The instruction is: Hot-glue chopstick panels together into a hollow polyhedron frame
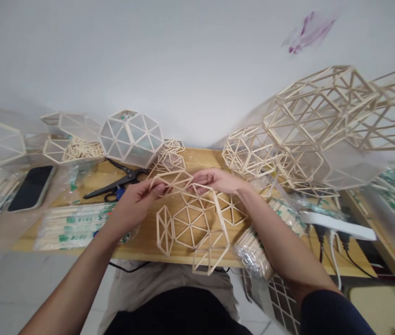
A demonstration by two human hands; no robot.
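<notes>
We see a wooden desk (141,239) running across the middle of the frame against a white wall. On it, at centre left, lie black scissors (115,184); further left a dark phone (32,187) lies flat. Below the scissors sit packs of wrapped sticks (73,225). Stick-built geodesic frames stand along the back edge: a panelled dome (131,137) at upper centre, and a big stack of open frames (326,125) at right. A white power strip (337,223) lies at right.

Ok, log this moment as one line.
left hand: pinching pale wooden stick lattice of triangles at top edge | right hand: gripping same top edge | black-handled scissors: on wooden table, left of lattice
</notes>
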